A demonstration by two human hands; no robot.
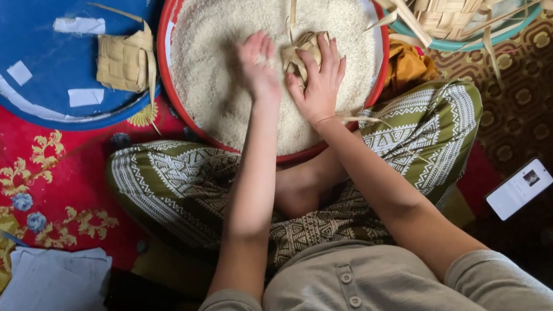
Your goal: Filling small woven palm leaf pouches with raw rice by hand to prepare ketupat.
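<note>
My right hand grips a woven leaf pouch over the rice in the red basin. My left hand rests on the grains just beside it — fingers loosely curled, holding nothing I can see.

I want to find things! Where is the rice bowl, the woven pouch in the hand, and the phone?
rice bowl (170, 83): head view, on its red rim at left.
woven pouch (300, 48): head view, its top above the right hand.
phone (518, 189): head view, its white middle.

White rice grains fill the round red-rimmed basin. At ten o'clock, a round blue tray. The red carpet has blue and gold flowers; the folded cloth is olive with white zigzags.
</note>
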